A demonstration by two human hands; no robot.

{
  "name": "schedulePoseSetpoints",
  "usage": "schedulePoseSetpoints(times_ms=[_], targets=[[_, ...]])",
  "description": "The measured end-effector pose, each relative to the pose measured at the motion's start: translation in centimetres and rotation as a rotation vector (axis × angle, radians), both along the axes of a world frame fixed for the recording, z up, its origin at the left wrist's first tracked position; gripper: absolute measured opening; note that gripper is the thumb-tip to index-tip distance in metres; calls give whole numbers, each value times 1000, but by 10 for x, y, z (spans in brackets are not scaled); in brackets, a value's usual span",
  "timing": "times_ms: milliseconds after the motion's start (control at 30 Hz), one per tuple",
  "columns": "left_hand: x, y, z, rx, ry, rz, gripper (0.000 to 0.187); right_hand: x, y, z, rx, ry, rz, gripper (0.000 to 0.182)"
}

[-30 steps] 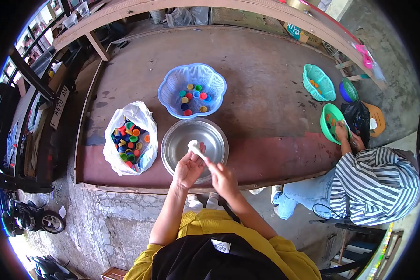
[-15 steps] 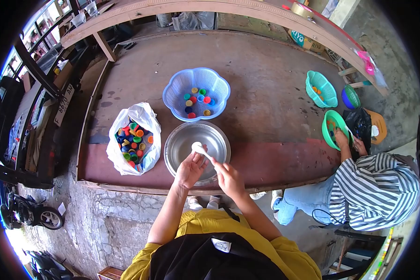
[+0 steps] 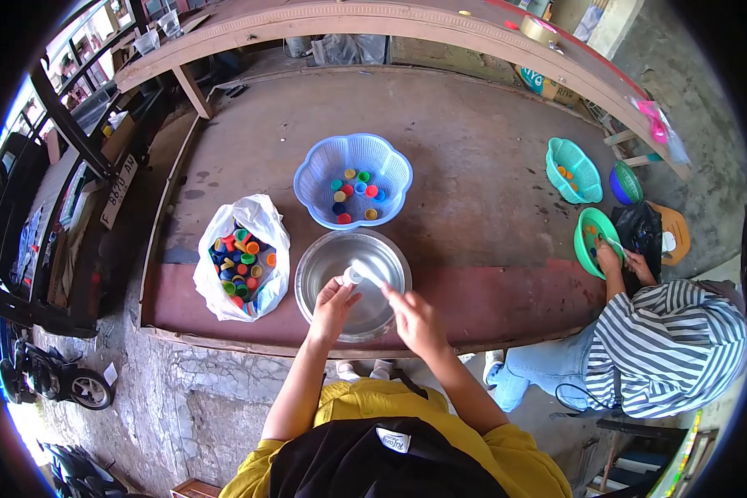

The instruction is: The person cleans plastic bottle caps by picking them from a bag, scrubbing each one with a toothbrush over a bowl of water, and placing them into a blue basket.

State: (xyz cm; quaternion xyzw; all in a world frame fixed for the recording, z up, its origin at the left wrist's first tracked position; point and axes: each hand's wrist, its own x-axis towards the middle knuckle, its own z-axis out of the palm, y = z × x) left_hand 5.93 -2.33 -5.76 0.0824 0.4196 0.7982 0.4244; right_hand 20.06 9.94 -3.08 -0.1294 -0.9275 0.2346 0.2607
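Observation:
Over a steel basin (image 3: 307,249), my left hand (image 3: 332,309) pinches a small white bottle cap (image 3: 352,276) between its fingers. My right hand (image 3: 419,319) grips the near end of a slim white brush-like tool (image 3: 375,275), whose far end meets the cap; its tip is too small to make out. Behind the basin stands a blue scalloped basket (image 3: 324,162) with several coloured bottle caps (image 3: 348,191) on its bottom. A white plastic bag (image 3: 266,220), opened wide and filled with many coloured caps (image 3: 241,266), stands left of the basin.
At the right a co-worker in a striped shirt (image 3: 672,349) works with both hands in a green basin (image 3: 587,261). A teal basket (image 3: 585,189) with orange caps stands behind it. A wooden beam (image 3: 349,17) crosses the table's far side.
My left fingers have closed from a flatter palm to a pinch round the white cap. My right hand has moved slightly right and down, and the view has tilted a little.

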Motion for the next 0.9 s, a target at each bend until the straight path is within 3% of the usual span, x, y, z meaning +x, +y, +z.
schedulePoseSetpoints(times_ms=[67,100,167,267,400,500,533,667,767,833,900], targets=[[-3,-2,-15,65,-26,-23,17,0,-3,-12,-26,-30,11,50],[0,-3,-11,58,-58,-25,18,-7,1,-19,-134,151,-43,53],[1,-3,2,50,-112,-23,19,-2,5,-25,-139,132,-128,53],[2,-4,4,90,-155,-39,23,9,-19,-13,-39,42,-10,47],[6,-6,5,84,-242,-37,24,-3,-2,-35,-211,189,-117,49],[6,-8,-7,52,-159,-42,23,3,-15,-19,-125,170,-27,45],[5,-7,-4,39,-19,-75,20,6,-17,-12,-44,32,7,43],[7,-14,-4,-137,189,-63,14,4,-1,-21,-153,-107,-131,34],[-4,-20,-26,-286,334,-45,12,12,-9,-23,-263,39,-74,32],[-16,-15,-35,-350,408,28,13,19,-19,-24,-347,-74,-42,30],[-38,-6,-35,-478,697,42,17,26,-26,-42,-345,-17,-28,34]])
